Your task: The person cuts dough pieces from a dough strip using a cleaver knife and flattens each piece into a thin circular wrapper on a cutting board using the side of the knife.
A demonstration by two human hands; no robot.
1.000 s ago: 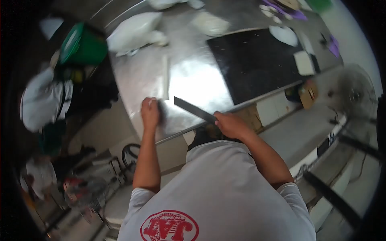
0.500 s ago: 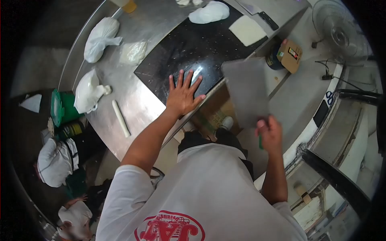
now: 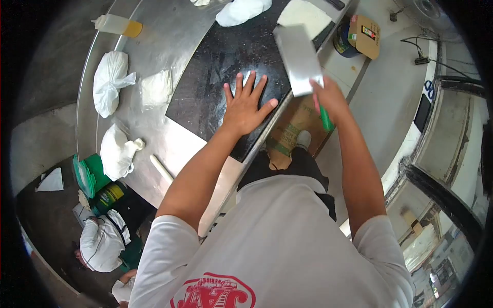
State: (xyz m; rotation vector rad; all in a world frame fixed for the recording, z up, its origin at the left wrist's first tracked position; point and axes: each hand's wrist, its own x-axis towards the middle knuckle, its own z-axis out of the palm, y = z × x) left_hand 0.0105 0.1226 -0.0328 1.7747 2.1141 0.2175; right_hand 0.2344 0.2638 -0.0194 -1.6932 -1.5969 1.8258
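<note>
My left hand (image 3: pixel 245 109) lies flat with fingers spread on the black board (image 3: pixel 205 82), close to its near edge. In my right hand (image 3: pixel 331 97) is the green handle of a broad cleaver (image 3: pixel 299 60), whose blade reaches over the board's right edge. A white square sheet (image 3: pixel 304 18) lies just beyond the blade. At the top of the board sits a white bundle (image 3: pixel 242 12). The white rolling pin (image 3: pixel 162 168) rests on the steel table (image 3: pixel 177 141), left of my forearm.
Two tied white bags (image 3: pixel 110 82) (image 3: pixel 117 151), a flat clear packet (image 3: pixel 156 89) and a squeeze bottle (image 3: pixel 118 25) stand on the left. A carton (image 3: pixel 367 36) is at right. Co-workers (image 3: pixel 102 244) are at lower left, near a green bin (image 3: pixel 90 174).
The cleaver in my right hand has moved up and left, onto the board's edge. My left hand remains flat on the board. The whole view has shifted, bringing the squeeze bottle further in.
</note>
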